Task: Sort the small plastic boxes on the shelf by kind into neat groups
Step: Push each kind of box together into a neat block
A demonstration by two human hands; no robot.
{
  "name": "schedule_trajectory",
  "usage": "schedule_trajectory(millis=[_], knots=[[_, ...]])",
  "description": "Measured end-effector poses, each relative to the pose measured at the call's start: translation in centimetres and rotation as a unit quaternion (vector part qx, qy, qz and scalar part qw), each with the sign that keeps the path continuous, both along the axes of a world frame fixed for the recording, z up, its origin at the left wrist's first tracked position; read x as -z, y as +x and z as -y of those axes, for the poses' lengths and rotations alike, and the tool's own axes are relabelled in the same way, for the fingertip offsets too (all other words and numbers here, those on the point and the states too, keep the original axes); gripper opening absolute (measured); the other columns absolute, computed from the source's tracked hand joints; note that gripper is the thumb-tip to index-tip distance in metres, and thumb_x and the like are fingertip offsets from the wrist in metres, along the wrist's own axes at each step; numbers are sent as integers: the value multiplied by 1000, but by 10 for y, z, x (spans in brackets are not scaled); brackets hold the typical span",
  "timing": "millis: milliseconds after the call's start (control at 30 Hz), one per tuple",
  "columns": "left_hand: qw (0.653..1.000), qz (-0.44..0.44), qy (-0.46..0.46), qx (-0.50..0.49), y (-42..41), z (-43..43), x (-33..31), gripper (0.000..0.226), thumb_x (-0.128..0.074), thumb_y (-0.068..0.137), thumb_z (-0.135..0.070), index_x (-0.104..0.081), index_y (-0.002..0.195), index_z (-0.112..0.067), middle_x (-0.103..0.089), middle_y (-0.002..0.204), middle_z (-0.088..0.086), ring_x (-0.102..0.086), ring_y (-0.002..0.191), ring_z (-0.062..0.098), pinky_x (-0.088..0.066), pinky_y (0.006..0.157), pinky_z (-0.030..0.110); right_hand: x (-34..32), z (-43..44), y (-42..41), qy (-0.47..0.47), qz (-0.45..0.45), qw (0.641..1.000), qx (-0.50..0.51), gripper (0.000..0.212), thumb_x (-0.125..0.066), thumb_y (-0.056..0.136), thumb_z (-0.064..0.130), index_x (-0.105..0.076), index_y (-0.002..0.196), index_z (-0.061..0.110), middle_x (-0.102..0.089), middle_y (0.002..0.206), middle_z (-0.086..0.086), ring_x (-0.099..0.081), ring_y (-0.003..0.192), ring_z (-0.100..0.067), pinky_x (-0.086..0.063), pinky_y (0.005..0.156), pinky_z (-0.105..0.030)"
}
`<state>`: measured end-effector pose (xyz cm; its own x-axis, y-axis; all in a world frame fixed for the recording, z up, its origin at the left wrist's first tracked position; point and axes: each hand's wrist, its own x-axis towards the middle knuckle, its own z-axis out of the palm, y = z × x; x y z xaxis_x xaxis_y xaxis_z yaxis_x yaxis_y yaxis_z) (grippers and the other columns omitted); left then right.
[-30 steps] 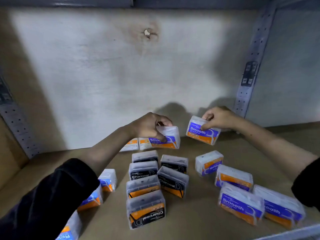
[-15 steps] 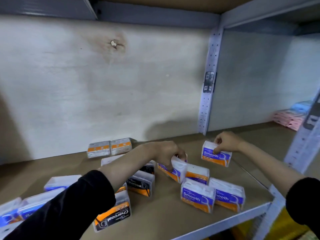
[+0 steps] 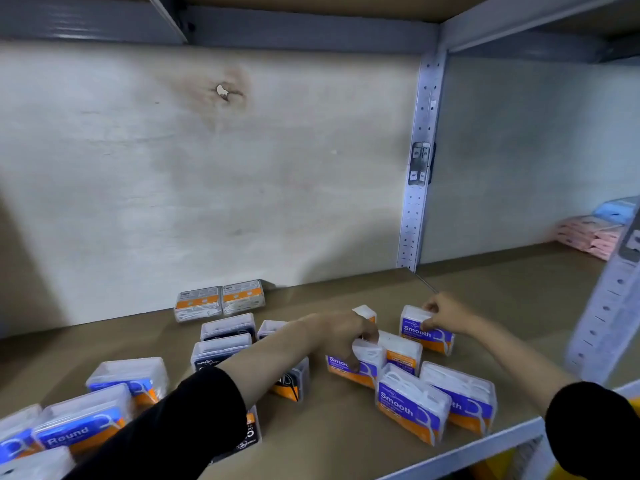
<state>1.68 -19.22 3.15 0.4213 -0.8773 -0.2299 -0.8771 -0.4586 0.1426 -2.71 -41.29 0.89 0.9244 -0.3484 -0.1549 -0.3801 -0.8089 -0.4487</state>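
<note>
Left hand: reached out from a black sleeve with the forearm bare, fingers curled down over the top of one Smooth box, gripping it.
Right hand: knuckles up, fingertips pinching the top edge of a second Smooth box.
Held boxes: clear plastic with purple and orange labels, white picks inside; both stand upright on the shelf board, in front of the grey upright post.
Front Smooth pair: nearer the viewer than the post, side by side, touching.
Charcoal boxes: dark labels, left of the post.
Round boxes: blue labels, far left of the post.
</note>
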Motion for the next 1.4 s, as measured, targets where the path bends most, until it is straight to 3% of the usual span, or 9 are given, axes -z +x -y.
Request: schedule_trajectory(millis=[133, 500, 700, 833, 1000, 1100, 1200, 1300, 1400], knots=[[1000, -17, -15, 6, -4, 7, 7, 54, -71, 77, -12, -50, 126, -5, -56, 129, 13, -51, 117, 29, -43, 96, 35, 0, 0, 0, 0, -3, 1000, -4, 38, -68, 79, 12, -57, 114, 1, -64, 116, -18, -63, 103, -27, -50, 93, -38], [1000, -9, 13, 10, -1, 6, -1, 53, -67, 82, -14, -49, 131, -8, -53, 134, 11, -51, 120, 26, -42, 99, 34, -12, -5, -3, -44, -6, 999, -14, 47, -69, 79, 17, -52, 120, 3, -58, 123, -15, -58, 109, -25, -46, 86, -31], [1000, 14, 4, 6, 1, -3, -16, 46, -65, 84, -13, -52, 128, -8, -56, 131, 11, -52, 117, 25, -41, 92, 29, -38, -15, -2, -83, 29, 995, -48, 41, -69, 80, 15, -58, 116, 1, -61, 120, -15, -58, 108, -24, -44, 81, -26], [1000, 24, 19, 7, 5, -17, -23, 42, -65, 84, -13, -56, 124, -7, -59, 127, 12, -55, 115, 26, -44, 95, 35, -49, -32, 4, -86, 42, 992, -87, 33, -70, 79, 17, -64, 109, 5, -65, 115, -12, -61, 102, -20, -48, 86, -27], [999, 24, 13, -27, 16, -53, -35, 38, -63, 85, -11, -59, 122, -6, -61, 125, 13, -55, 115, 27, -43, 96, 33, -59, -69, 21, -75, 45, 986, -143, 33, -68, 80, 17, -64, 112, 8, -65, 116, -9, -60, 98, -17, -45, 83, -24], [998, 34, 5, -58, 30, -81, -41, 37, -63, 84, -9, -59, 120, -3, -63, 123, 15, -57, 112, 27, -44, 93, 31, -59, -97, 37, -69, 44, 982, -169, 36, -66, 82, 17, -61, 117, 9, -63, 121, -9, -59, 107, -18, -44, 87, -23], [993, 48, -13, -105, 47, -109, -45, 35, -64, 84, -11, -61, 119, -4, -62, 122, 14, -57, 111, 27, -40, 83, 25, -55, -123, 56, -64, 44, 977, -200, 39, -67, 81, 18, -61, 118, 7, -64, 121, -10, -60, 109, -18, -41, 80, -18], [982, 85, -31, -164, 66, -139, -45, 32, -59, 88, -13, -60, 119, -7, -62, 123, 10, -55, 115, 25, -41, 90, 27, -50, -147, 76, -61, 50, 971, -224, 38, -67, 81, 18, -62, 117, 7, -65, 119, -11, -60, 102, -17, -41, 73, -16], [967, 101, -39, -229, 90, -168, -36, 35, -55, 89, -13, -57, 124, -12, -57, 131, 8, -49, 122, 23, -38, 99, 27, -41, -169, 98, -65, 60, 968, -236, 37, -64, 83, 19, -61, 119, 8, -64, 121, -10, -59, 110, -20, -41, 83, -19]])
